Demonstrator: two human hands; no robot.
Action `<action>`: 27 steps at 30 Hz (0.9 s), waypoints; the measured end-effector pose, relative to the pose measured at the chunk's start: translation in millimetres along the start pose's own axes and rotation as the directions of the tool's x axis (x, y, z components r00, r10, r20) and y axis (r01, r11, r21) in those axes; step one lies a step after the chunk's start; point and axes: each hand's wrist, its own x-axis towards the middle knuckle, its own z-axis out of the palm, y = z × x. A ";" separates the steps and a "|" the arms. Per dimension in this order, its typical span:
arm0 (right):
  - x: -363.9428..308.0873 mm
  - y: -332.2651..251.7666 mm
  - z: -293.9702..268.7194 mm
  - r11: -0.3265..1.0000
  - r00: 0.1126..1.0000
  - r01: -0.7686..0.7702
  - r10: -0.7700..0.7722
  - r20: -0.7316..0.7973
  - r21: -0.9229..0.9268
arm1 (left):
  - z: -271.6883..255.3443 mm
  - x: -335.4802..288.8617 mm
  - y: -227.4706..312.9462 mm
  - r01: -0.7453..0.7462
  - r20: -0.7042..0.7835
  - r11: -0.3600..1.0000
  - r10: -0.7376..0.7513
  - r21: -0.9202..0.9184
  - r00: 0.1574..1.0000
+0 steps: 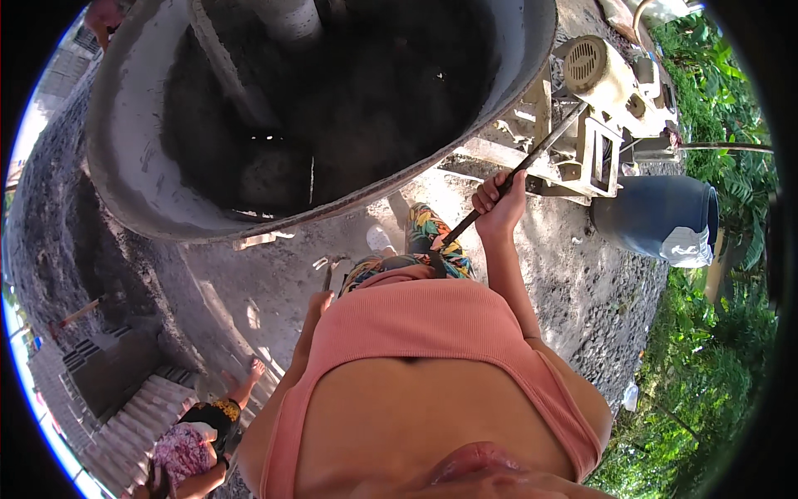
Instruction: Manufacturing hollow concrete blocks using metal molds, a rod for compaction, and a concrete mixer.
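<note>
My right hand is closed around a long dark rod. The rod slants from beside my hip up to the right, toward the beige motor. Low at my left side, my left hand is partly hidden by my body. Its fingers look curled, and a thin object sticks up by it, too small to name. Ahead of me stands a big round metal mixer drum with a pale, crusted inner wall. A thick post and a slanting arm show inside it; its bottom lies in dark shadow.
A beige motor sits on a frame right of the drum. Beyond it lies a blue barrel. At lower left another person is near stacked grey blocks. A grey heap rises at left; green plants line the right.
</note>
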 end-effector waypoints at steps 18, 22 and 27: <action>250.5 -130.9 -319.7 0.099 0.654 -0.475 -0.625 -0.426 -0.875 | -101.7 -11.2 205.8 0.746 0.400 0.538 -0.630 -0.393 0.665; 279.0 -174.2 -362.1 0.082 0.695 -0.415 -0.614 -0.374 -0.906 | -71.2 26.2 272.2 0.698 0.370 0.348 -0.656 -0.626 0.658; 315.7 -208.9 -391.6 -0.216 0.778 -0.433 -0.580 -0.242 -0.875 | -92.1 47.4 364.4 0.531 0.496 -0.232 -0.752 -0.815 0.433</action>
